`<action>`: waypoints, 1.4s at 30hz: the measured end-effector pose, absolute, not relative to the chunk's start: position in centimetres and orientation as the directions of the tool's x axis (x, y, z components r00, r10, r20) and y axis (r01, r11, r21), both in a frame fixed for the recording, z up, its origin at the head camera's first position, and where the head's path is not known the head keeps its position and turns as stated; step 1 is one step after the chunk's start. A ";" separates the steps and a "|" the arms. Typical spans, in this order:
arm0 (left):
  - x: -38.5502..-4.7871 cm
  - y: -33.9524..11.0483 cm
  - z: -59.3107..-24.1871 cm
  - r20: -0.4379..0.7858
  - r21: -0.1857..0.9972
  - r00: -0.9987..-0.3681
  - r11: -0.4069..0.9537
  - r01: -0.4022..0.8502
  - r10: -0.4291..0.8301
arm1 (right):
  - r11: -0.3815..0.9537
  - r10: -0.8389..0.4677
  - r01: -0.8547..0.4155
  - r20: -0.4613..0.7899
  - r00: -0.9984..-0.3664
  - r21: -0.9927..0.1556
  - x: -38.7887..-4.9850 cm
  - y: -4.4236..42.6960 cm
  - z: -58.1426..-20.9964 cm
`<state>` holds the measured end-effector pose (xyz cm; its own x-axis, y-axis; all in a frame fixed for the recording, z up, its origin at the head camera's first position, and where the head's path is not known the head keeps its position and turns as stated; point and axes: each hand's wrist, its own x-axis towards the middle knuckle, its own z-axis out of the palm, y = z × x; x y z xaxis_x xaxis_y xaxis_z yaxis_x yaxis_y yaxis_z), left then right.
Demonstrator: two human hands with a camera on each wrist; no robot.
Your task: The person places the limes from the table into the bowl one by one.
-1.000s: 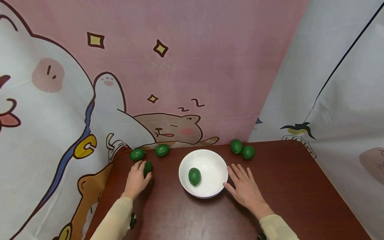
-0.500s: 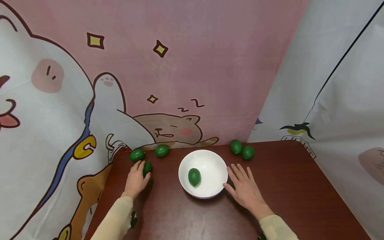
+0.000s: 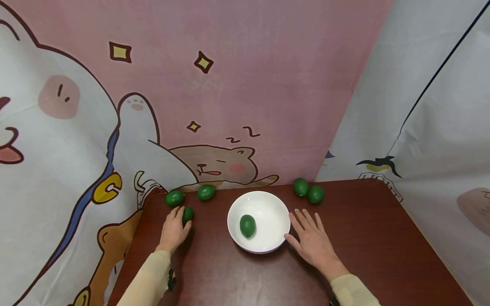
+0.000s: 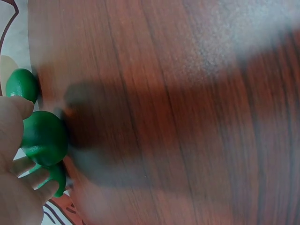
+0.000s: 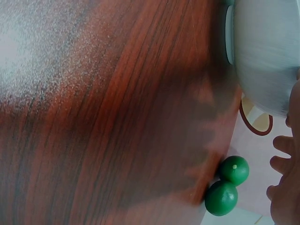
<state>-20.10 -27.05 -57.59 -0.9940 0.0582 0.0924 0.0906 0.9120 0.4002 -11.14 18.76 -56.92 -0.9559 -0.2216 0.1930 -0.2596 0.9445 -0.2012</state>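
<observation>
My left hand [image 3: 174,230] curves its thumb and fingers round a green lime [image 3: 187,215] at the table's left; part of that fruit is hidden by the fingers. In the left wrist view, the same lime [image 4: 46,138] sits between the thumb and the other fingers. A white bowl [image 3: 272,242] stands mid-table with one lime [image 3: 247,225] inside. My right hand [image 3: 314,243] has its fingers spread and straight, with the thumb and forefinger at the bowl's right rim. In the right wrist view, its fingers [image 5: 282,164] show beside the bowl [image 5: 267,51].
Two more limes lie at the back left, one lime [image 3: 175,198] near the corner and another lime [image 3: 206,192] beside it. At the back right, a lime [image 3: 301,187] touches a second lime [image 3: 316,194]. A printed cloth [image 3: 291,85] hangs behind the brown table [image 3: 375,238].
</observation>
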 end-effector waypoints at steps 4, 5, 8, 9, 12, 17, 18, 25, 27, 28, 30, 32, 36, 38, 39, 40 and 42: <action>-20.2 -27.1 -57.6 0.074 0.416 -0.996 0.906 0.075 0.049 | 0.944 -0.221 -0.260 0.196 -0.955 -0.202 -11.1 18.8 -57.0; -20.3 -27.1 -57.6 0.068 0.421 -0.997 0.904 0.070 0.045 | 0.944 -0.222 -0.261 0.197 -0.955 -0.201 -11.1 18.7 -57.0; -20.4 -27.1 -57.6 0.055 0.431 -0.998 0.900 0.062 0.042 | 0.944 -0.221 -0.260 0.195 -0.956 -0.204 -11.1 18.7 -57.0; -20.4 -27.1 -57.6 0.051 0.433 -0.998 0.899 0.059 0.041 | 0.943 -0.220 -0.259 0.193 -0.956 -0.207 -11.1 18.7 -57.0; -20.4 -27.1 -57.6 0.041 0.440 -0.998 0.897 0.052 0.037 | 0.942 -0.218 -0.257 0.189 -0.957 -0.216 -11.1 18.7 -57.0; -20.5 -27.0 -57.6 0.046 0.437 -0.998 0.898 0.056 0.040 | 0.941 -0.218 -0.258 0.192 -0.957 -0.218 -11.1 18.7 -56.9; -20.5 -27.0 -57.6 0.049 0.435 -0.998 0.899 0.059 0.042 | 0.941 -0.218 -0.259 0.193 -0.957 -0.218 -11.1 18.7 -56.9; -20.5 -26.9 -57.6 0.062 0.401 -0.997 0.913 0.073 0.053 | 0.939 -0.217 -0.258 0.189 -0.958 -0.227 -11.1 18.7 -56.9; -20.5 -26.8 -57.7 0.063 0.397 -0.997 0.915 0.074 0.054 | 0.939 -0.217 -0.258 0.189 -0.958 -0.228 -11.1 18.7 -56.9; -20.5 -26.8 -57.7 0.065 0.396 -0.996 0.915 0.076 0.055 | 0.939 -0.217 -0.258 0.190 -0.958 -0.229 -11.1 18.7 -56.9; -20.5 -26.8 -57.8 0.069 0.395 -0.996 0.915 0.079 0.056 | 0.939 -0.217 -0.258 0.188 -0.958 -0.229 -11.1 18.7 -56.9; -20.4 -26.8 -57.8 0.074 0.395 -0.996 0.915 0.081 0.057 | 0.939 -0.217 -0.257 0.186 -0.958 -0.229 -11.1 18.7 -57.0; -20.4 -26.8 -57.9 0.079 0.396 -0.995 0.915 0.083 0.056 | 0.937 -0.216 -0.259 0.194 -0.957 -0.234 -11.1 18.7 -57.0; -20.3 -26.8 -57.9 0.079 0.397 -0.995 0.914 0.081 0.054 | 0.936 -0.216 -0.263 0.206 -0.954 -0.235 -11.1 18.7 -57.0; -20.3 -26.8 -57.9 0.080 0.397 -0.995 0.914 0.082 0.054 | 0.935 -0.215 -0.264 0.213 -0.953 -0.236 -11.0 18.7 -57.0; -20.3 -26.8 -57.8 0.082 0.399 -0.995 0.913 0.082 0.053 | 0.935 -0.215 -0.266 0.220 -0.951 -0.236 -11.0 18.7 -57.0; -20.3 -26.8 -57.8 0.083 0.402 -0.995 0.912 0.082 0.053 | 0.935 -0.214 -0.267 0.229 -0.949 -0.232 -11.0 18.7 -57.0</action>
<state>-20.25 -26.78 -57.79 -0.9951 0.0530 0.0834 0.0823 0.9119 0.4021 -11.00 18.68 -57.00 -0.9495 -0.2144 0.2292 -0.2671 0.9354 -0.2316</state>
